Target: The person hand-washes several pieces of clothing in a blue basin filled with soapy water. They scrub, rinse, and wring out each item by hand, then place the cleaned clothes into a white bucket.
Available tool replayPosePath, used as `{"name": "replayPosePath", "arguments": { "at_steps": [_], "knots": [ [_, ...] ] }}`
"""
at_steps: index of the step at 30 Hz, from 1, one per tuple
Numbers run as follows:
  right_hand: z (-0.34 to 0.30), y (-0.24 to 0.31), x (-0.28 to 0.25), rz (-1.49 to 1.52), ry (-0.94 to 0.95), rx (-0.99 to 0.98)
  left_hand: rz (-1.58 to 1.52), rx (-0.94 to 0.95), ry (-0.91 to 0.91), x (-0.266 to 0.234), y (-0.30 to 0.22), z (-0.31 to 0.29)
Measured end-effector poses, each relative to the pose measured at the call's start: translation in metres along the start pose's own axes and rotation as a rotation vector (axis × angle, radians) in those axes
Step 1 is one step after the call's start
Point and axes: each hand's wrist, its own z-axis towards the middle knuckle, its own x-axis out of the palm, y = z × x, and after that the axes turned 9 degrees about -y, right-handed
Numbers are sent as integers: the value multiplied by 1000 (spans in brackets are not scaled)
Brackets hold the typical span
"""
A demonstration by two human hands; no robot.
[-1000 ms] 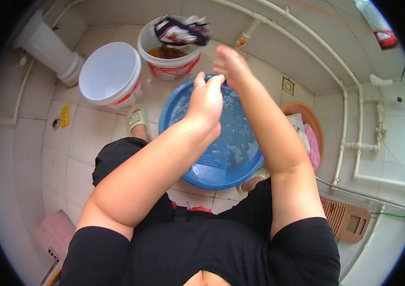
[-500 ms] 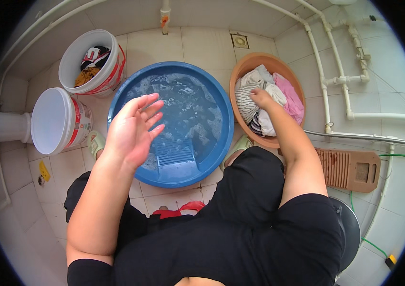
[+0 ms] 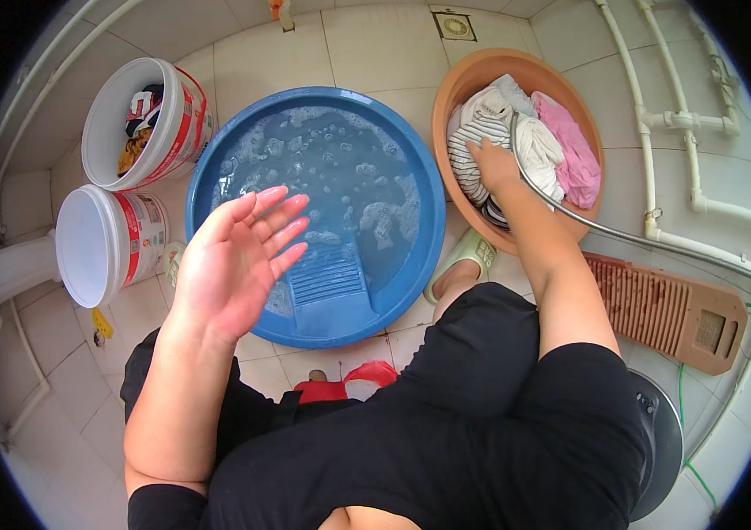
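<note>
Head view: holds left hand up, loose and empty, near the blue tub. Reaches out with right hand; cannot tell if gripping. Looks down on pale floor tiles, with white pipes at the side. Has striped cloth right under right hand, in the orange tub.

A striped garment lies bunched in an orange basin.

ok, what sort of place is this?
Likely a tiled washroom or laundry corner: exposed white pipes, a floor drain, and a blue washtub of sudsy water.
</note>
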Motion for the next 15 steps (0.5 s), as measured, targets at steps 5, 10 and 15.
{"name": "replayPosePath", "arguments": {
  "at_steps": [5, 10, 15],
  "knots": [
    [-16, -23, 32, 339, -364, 12, -29, 26, 8, 1, -8, 0],
    [-33, -33, -27, 395, -583, 272, -17, 13, 15, -2, -2, -12],
    [-29, -4, -140, 928, -819, 41, -51, 5, 3, -8, -2, -13]
  ]
}}
